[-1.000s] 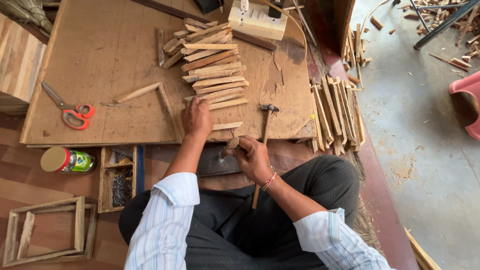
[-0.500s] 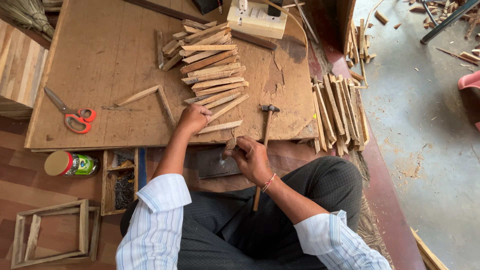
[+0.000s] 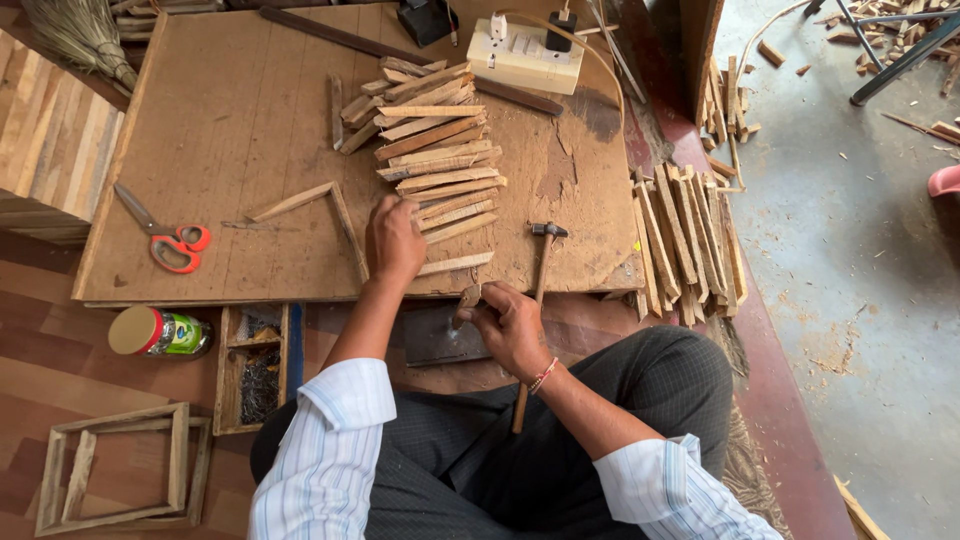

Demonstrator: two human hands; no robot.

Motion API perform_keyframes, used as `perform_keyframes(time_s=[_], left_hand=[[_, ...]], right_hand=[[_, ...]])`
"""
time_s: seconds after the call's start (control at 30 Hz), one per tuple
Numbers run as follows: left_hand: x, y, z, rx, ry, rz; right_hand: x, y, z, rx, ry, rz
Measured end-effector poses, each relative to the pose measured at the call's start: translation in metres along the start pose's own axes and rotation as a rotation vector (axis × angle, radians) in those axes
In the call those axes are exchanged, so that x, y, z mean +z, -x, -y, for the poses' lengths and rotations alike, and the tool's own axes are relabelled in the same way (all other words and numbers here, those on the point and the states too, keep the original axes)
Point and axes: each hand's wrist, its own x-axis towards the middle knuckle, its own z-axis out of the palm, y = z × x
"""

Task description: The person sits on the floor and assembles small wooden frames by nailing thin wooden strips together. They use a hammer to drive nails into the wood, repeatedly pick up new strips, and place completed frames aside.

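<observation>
The left hand (image 3: pixel 395 240) reaches forward at mid-frame, arm stretched out, palm down with fingers curled onto the near end of the pile of wooden strips (image 3: pixel 432 160) on the desk (image 3: pixel 220 120). The right hand (image 3: pixel 510 325), wrist bent inward just below the desk's edge, pinches a small wood piece (image 3: pixel 468 298). A hammer (image 3: pixel 540 270) lies just beside it.

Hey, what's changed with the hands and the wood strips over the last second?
The left hand has slid from the lower strips onto the left edge of the pile of wood strips. The right hand stays low near the lap, still pinching a small wood piece. The hammer, scissors and the joined angle of two strips lie where they were.
</observation>
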Motion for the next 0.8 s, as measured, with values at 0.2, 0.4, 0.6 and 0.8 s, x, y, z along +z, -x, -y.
perform_keyframes(time_s=[0.2,0.4,0.6,0.8], left_hand=[[0.009,-0.027,-0.014,0.146,-0.359,-0.165],[-0.007,-0.035,-0.028,0.064,-0.302,0.025],[-0.025,-0.019,-0.004,-0.018,0.285,0.115],[-0.035,-0.006,0.019,-0.336,0.984,0.369]], right_hand=[[-0.001,-0.002,0.002,0.032,-0.021,0.010],[-0.005,-0.004,0.004,0.047,-0.025,0.006],[-0.006,-0.004,0.005,-0.025,-0.036,0.016],[-0.003,-0.003,0.002,-0.022,-0.008,0.003]])
